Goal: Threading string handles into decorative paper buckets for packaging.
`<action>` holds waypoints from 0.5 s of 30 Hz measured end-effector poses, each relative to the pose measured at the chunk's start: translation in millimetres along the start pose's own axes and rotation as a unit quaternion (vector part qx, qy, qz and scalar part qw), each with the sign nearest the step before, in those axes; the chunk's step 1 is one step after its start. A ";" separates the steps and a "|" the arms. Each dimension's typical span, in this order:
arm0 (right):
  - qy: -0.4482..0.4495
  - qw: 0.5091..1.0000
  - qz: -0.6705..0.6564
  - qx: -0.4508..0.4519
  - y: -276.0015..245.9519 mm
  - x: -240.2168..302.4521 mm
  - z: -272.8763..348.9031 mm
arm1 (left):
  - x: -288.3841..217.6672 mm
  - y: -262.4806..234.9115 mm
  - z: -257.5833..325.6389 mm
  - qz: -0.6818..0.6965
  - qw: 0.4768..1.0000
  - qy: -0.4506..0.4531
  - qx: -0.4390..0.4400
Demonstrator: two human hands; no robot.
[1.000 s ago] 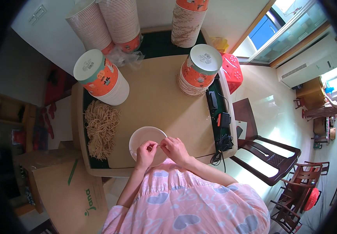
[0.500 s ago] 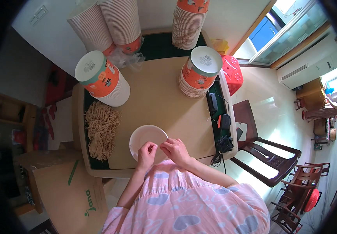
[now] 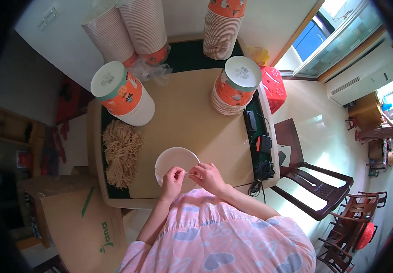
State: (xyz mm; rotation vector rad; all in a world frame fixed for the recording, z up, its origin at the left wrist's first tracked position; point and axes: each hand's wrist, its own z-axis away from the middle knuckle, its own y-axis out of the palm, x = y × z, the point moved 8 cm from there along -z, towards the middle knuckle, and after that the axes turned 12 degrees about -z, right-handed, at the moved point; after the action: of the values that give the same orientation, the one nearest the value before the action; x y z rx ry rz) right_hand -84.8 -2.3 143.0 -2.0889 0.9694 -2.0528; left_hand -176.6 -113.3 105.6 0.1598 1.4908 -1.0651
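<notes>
Basically, left hand [image 3: 173,179] and right hand [image 3: 207,176] both pinch a thin twine strand [image 3: 186,172], axis nine-to-three, above white paper bucket [image 3: 177,157]. Twine hank [image 3: 121,154] sits between nine and ten o'clock, left hand nearer, axis roughly twelve-to-six. Farther: orange-banded bucket stack [image 3: 126,98], eleven o'clock.

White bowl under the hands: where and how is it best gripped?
The exposed far rim of the white bowl, probably from the far side: its round mouth faces up, and the left hand and right hand overlap its near part.
</notes>
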 end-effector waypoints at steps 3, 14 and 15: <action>0.023 0.999 -0.016 0.017 4.5 -6.4 0.7 | -0.7 -1.5 -0.8 0.060 0.998 -0.020 0.001; 0.034 0.999 -0.018 -0.023 3.9 -8.9 1.6 | 16.2 9.4 2.0 0.108 0.989 -0.096 0.042; 0.034 0.999 -0.018 -0.022 4.0 -8.6 1.7 | 15.3 11.2 3.1 0.111 0.990 -0.077 0.049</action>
State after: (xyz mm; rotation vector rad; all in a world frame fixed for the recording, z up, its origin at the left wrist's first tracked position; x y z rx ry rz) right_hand -84.1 -2.1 133.4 -2.0860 1.0025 -2.1524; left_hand -171.1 -116.2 87.5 0.2996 1.2506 -0.9496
